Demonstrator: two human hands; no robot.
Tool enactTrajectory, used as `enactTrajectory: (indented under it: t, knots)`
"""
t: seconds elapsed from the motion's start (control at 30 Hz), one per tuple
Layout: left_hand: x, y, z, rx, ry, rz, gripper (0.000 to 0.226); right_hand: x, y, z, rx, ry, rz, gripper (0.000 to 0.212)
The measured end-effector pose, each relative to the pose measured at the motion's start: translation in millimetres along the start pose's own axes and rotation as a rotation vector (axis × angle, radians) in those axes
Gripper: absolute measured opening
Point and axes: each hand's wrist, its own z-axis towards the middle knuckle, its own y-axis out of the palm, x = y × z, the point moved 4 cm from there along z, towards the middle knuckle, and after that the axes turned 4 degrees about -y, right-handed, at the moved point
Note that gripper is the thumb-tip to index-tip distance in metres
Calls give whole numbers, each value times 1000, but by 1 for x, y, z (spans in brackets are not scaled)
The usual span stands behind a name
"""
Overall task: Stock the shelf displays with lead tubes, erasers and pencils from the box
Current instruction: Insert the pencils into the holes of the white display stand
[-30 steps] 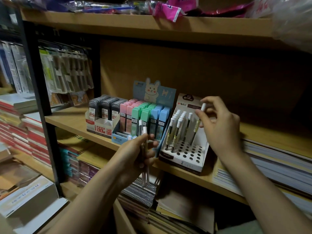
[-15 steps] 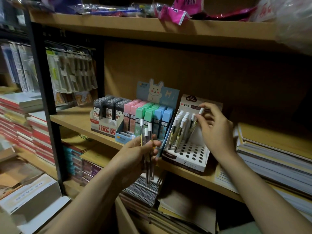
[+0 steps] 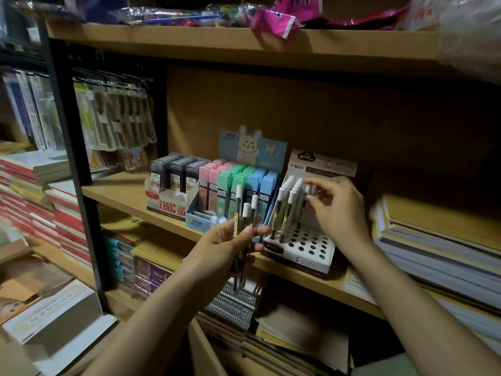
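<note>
Several white-capped lead tubes [image 3: 284, 210] are standing in the white perforated cardboard display [image 3: 303, 246] on the wooden shelf [image 3: 119, 189]. Right hand [image 3: 339, 213] is seating one, fingers blurred; left hand [image 3: 225, 246] is gripping three spare tubes [image 3: 245, 213]. Next probably needs another free hole.

three display boxes [image 3: 301, 248], two hands [image 3: 225, 248], three held tubes [image 3: 245, 213].

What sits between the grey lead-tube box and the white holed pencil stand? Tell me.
The head view shows the bunny-topped display of pink, green and blue lead cases between the grey lead-tube box and the pencil stand. The left hand holds pencils before it.
</note>
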Motion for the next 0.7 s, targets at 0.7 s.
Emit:
enactTrajectory:
  t: [0.7]
  knots:
    - [-3,2,10,51,93,-19,23,-38,-41,-11,74,-125,360,22]
